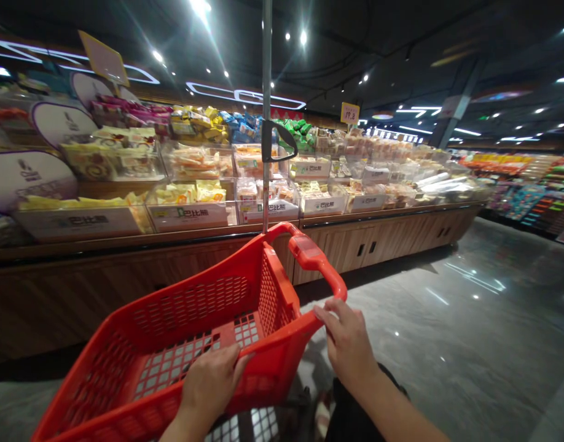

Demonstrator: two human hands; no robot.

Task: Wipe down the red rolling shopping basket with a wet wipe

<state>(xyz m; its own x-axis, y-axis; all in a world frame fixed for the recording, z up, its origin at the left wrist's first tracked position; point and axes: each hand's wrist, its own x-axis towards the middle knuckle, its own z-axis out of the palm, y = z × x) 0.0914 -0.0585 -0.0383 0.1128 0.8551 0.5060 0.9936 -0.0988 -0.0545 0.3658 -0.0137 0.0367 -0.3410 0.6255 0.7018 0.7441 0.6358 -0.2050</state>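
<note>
A red plastic shopping cart (171, 294) stands before me, side-on, its basket holding no goods. My left hand (211, 377) is closed over the near side rim of the basket, with the fingertips hidden inside. At the handle end, my right hand (349, 334) grips the corner where the rim meets the curved handle (330, 276). A metal pole (266, 73) with a dark loop-shaped clip (278, 142) rises behind the cart's far handle corner.
A long wood-panelled display counter (341, 245) runs behind the cart, stacked with packaged baked goods (190, 193) in clear bins. A price sign (349, 113) rises above it. Grey shiny floor (448, 331) stretches to the right, towards more stocked shelves (526, 190).
</note>
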